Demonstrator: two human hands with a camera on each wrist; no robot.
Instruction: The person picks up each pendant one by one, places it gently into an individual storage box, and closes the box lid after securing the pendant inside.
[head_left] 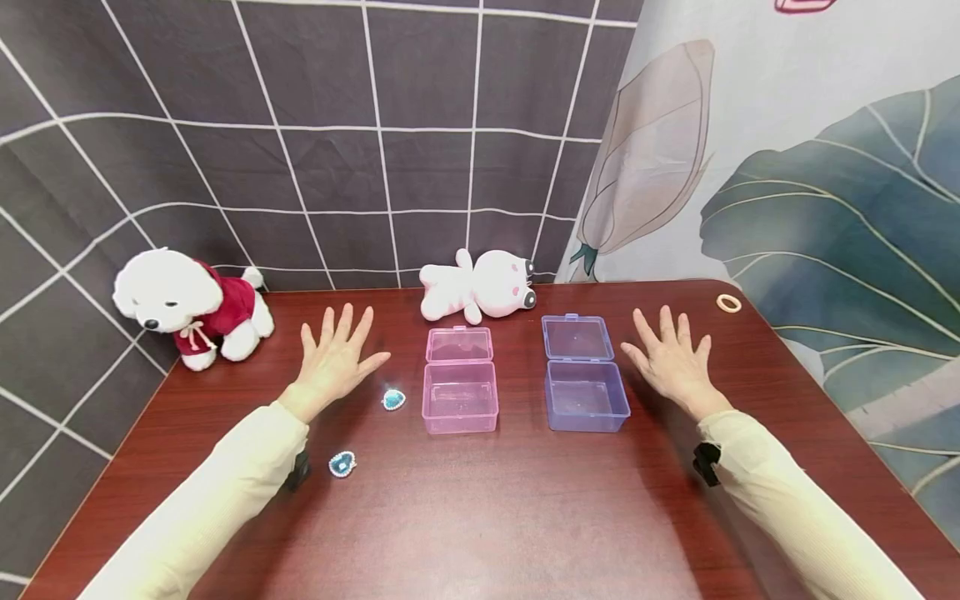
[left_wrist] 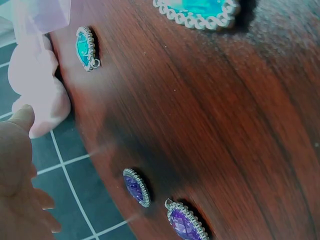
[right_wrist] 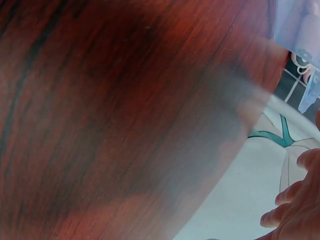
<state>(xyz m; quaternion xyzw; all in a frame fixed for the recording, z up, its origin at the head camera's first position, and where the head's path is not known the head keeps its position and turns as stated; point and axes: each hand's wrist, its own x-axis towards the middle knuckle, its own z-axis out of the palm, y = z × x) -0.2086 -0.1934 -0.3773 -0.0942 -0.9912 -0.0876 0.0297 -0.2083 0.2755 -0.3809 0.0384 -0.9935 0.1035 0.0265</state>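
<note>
My left hand (head_left: 333, 360) is held over the table with its fingers spread, left of a see-through pink box (head_left: 460, 417) whose lid is flipped back. Two turquoise gem charms with beaded silvery rims are near it, one (head_left: 393, 400) beside the thumb side and one (head_left: 342, 464) closer to me. Two purple gem charms, one (left_wrist: 136, 187) behind the other (left_wrist: 185, 224), show in the left wrist view; the left arm hides them in the head view. Just right of a see-through blue-violet box (head_left: 587, 417), also with lid back, my right hand (head_left: 672, 358) spreads its fingers, holding nothing.
A white plush dog (head_left: 225, 308) in a red outfit sits at the table's left back corner. Behind the pink box lies a white and pink plush toy (head_left: 480, 285). A pale ring (head_left: 728, 303) lies near the right back corner. Curtains hang behind the dark red table (head_left: 510, 517).
</note>
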